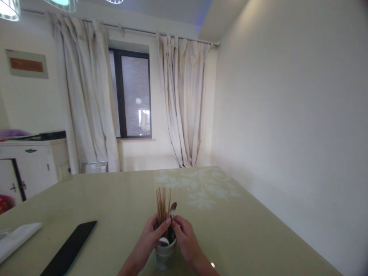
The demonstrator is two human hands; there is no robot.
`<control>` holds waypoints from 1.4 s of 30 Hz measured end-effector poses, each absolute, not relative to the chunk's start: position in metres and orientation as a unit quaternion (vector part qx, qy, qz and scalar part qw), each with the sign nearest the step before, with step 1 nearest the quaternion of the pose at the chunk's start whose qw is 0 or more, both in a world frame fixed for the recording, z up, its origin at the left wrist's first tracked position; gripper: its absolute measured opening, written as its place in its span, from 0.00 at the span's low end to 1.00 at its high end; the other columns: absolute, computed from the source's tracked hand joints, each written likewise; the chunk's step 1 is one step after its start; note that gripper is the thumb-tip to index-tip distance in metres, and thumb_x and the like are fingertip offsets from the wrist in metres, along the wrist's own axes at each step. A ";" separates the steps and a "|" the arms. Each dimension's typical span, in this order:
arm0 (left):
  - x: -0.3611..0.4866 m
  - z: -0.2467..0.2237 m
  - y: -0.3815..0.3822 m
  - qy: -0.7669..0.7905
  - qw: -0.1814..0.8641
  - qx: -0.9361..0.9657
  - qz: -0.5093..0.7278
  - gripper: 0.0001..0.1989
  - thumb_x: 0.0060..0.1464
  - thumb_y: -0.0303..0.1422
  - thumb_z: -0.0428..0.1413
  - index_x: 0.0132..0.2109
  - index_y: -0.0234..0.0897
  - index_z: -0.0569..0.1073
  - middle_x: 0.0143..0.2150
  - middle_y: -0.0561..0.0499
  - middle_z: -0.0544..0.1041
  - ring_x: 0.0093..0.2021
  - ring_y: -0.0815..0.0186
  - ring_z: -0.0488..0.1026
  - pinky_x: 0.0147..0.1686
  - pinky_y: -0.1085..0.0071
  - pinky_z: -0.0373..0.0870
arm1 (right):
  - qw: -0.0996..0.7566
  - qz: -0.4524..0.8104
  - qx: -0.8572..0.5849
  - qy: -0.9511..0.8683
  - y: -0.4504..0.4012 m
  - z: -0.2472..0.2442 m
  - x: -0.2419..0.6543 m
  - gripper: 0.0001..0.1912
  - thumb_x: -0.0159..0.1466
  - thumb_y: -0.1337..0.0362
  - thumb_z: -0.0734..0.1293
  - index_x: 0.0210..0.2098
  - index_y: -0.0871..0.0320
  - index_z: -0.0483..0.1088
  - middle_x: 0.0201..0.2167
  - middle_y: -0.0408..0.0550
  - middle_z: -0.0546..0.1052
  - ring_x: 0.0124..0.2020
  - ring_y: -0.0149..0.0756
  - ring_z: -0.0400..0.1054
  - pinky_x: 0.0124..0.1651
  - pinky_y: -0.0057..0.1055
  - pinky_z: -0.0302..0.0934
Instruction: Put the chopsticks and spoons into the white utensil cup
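A light patterned cup stands on the table right in front of me, with several wooden chopsticks rising out of it. My left hand is closed around the chopsticks, its thumb across their front. Just right of them a metal spoon points bowl-up. My right hand pinches at the spoon's handle; the fingertips partly cover the grip. A white spoon-like piece shows at the cup's rim below my left thumb. Dark items inside the cup are too small to make out.
The glossy beige table carries a dark flat slab and a white object at the left. A plain wall runs along its right edge. Beyond are curtains, a window and a white cabinet.
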State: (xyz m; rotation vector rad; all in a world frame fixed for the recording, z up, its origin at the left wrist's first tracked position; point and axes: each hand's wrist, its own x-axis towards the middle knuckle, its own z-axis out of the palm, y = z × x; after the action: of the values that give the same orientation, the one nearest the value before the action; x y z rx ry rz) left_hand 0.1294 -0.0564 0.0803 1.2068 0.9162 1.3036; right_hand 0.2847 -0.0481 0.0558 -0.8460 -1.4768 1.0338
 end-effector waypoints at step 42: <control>0.130 0.081 -0.055 0.430 0.477 0.549 0.536 0.35 0.47 0.67 0.64 0.38 0.37 0.84 0.39 0.47 0.84 0.42 0.58 0.78 0.46 0.65 0.77 | 0.559 0.429 -0.336 -0.625 -0.040 0.045 0.286 0.28 0.72 0.39 0.64 0.36 0.56 0.79 0.35 0.49 0.79 0.39 0.43 0.72 0.47 0.35 0.66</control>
State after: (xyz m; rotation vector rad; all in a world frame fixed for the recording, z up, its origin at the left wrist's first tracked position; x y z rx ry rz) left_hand 0.1303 -0.0548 0.0808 1.3409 1.0510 1.3085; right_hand 0.2859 -0.0402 0.0446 -0.7932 -1.4730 1.0108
